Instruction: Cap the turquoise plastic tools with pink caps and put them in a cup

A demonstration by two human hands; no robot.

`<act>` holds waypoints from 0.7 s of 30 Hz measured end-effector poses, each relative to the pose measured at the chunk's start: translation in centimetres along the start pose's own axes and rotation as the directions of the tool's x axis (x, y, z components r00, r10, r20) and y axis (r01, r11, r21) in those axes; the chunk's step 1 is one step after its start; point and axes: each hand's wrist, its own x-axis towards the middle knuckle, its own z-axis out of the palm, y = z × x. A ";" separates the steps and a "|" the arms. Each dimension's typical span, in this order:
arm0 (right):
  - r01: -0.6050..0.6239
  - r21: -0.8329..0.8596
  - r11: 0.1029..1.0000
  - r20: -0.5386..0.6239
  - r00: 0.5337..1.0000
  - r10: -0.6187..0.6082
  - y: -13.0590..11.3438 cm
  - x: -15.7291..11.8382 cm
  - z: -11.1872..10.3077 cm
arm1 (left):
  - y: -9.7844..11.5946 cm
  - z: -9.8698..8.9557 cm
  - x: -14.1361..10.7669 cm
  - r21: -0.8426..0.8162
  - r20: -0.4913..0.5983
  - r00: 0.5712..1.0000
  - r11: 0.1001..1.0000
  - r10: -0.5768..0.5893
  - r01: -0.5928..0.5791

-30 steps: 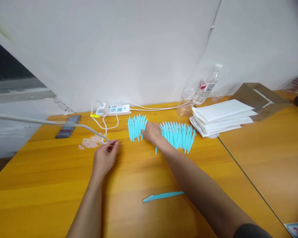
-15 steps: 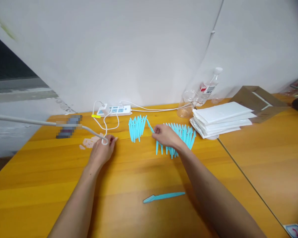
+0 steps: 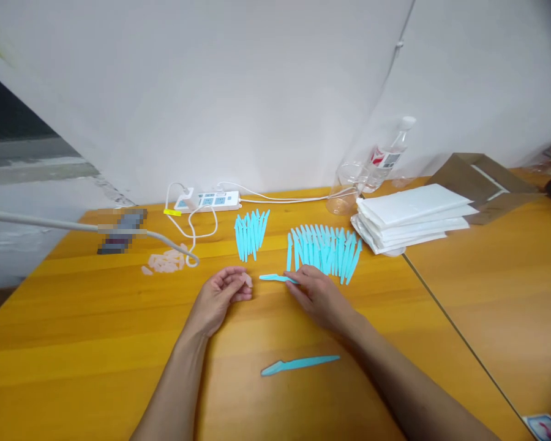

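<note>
Turquoise stick (image 3: 270, 277), slim and smooth, shows in the head view above the table's middle, nearly level, its broader, stepped end pointing left toward a small cap (image 3: 247, 280) but apart from it. The right hand (image 3: 319, 297) pinches the stick's other end between thumb and fingers. The left hand (image 3: 220, 297) is half curled, the pale, translucent cap gripped at its fingertips.

Similar sticks lie in two fanned rows, a smaller left row (image 3: 249, 237) and a larger right row (image 3: 324, 248), and a single stick (image 3: 298, 364) lies crosswise nearer the person. All look like glossy plastic with tapering handles. Pinkish, see-through caps (image 3: 165, 262) form a loose heap on the yellow-brown, wood-grained table (image 3: 96, 367).

Fingers cover the held stick's tail and part of the cap. The right hand overlaps the lower ends of some sticks in the larger row, whose close overlap makes them hard to count. A dark flat object (image 3: 127, 222) is blurred by pixels; a white cable (image 3: 50, 222) crosses it and runs off the left edge.
</note>
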 end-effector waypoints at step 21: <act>0.103 -0.064 0.993 -0.022 0.994 -0.105 0.9 -0.4 0.4 | -0.5 1.7 -0.4 0.433 0.144 0.987 0.893 0.066 -0.123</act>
